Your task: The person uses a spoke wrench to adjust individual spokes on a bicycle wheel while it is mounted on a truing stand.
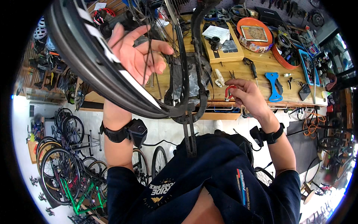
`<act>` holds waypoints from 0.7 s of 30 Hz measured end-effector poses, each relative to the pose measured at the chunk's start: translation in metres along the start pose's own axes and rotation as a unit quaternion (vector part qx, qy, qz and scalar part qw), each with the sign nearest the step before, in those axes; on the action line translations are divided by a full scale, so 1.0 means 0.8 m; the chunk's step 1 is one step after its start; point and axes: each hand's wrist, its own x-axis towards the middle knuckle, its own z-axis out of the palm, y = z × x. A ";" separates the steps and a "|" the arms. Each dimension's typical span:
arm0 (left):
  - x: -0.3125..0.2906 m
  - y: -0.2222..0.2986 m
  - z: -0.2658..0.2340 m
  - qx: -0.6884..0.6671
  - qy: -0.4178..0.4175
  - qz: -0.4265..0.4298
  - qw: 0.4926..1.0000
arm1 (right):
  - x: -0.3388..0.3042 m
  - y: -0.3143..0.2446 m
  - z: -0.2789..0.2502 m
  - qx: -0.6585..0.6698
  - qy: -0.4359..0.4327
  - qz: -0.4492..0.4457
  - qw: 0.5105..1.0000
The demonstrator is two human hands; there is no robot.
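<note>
A dark bicycle wheel [71, 48] with white markings on its rim stands upright in a black truing stand [203, 74], close in front of me. My left hand [136, 52] is on the far side of the rim, among the thin spokes, with the palm turned up and the fingers spread, holding nothing that I can see. To the right of the stand, my right hand [249, 98] pinches a small red spoke wrench [228, 90] between thumb and fingers, over the bench's front edge and apart from the wheel.
On the wooden bench [223, 71] lie pliers [232, 74], a screwdriver [254, 69], a blue tool [275, 86] and a yellow box [220, 52]. A round orange tin [255, 33] stands farther back. Several bicycles [71, 175] are parked at lower left.
</note>
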 end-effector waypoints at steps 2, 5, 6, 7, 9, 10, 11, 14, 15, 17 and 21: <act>-0.004 -0.009 -0.006 -0.010 -0.034 0.047 0.998 | 0.000 0.002 0.000 -0.001 0.003 -0.001 1.000; 0.000 -0.023 -0.003 0.064 0.004 0.093 0.994 | -0.001 0.009 -0.005 0.011 0.017 0.009 1.000; 0.003 -0.029 -0.017 0.123 0.020 0.133 0.983 | -0.001 0.007 -0.004 0.005 0.015 0.011 1.000; 0.004 -0.038 -0.036 0.180 0.032 0.168 0.969 | -0.002 0.005 -0.002 -0.002 0.013 0.012 1.000; 0.019 -0.069 -0.052 0.230 0.225 0.040 0.946 | -0.001 0.005 -0.002 0.000 0.013 0.010 1.000; 0.016 -0.092 -0.062 0.248 0.198 -0.027 0.948 | 0.000 0.008 -0.002 0.008 0.007 0.008 1.000; 0.009 -0.109 -0.067 0.264 0.173 -0.094 0.944 | 0.002 0.009 0.000 0.016 -0.002 0.007 1.000; 0.003 -0.136 -0.052 0.109 0.039 -0.112 0.987 | 0.002 0.009 0.001 0.022 -0.002 0.010 1.000; 0.002 -0.135 -0.053 0.125 0.029 -0.107 0.986 | 0.002 0.009 0.002 0.020 -0.001 0.009 1.000; 0.002 -0.129 -0.055 0.158 0.008 -0.099 0.982 | 0.002 0.009 0.003 0.016 0.002 0.006 1.000; -0.015 -0.088 -0.045 0.117 -0.054 -0.080 0.988 | 0.001 0.009 0.004 0.009 0.008 0.012 1.000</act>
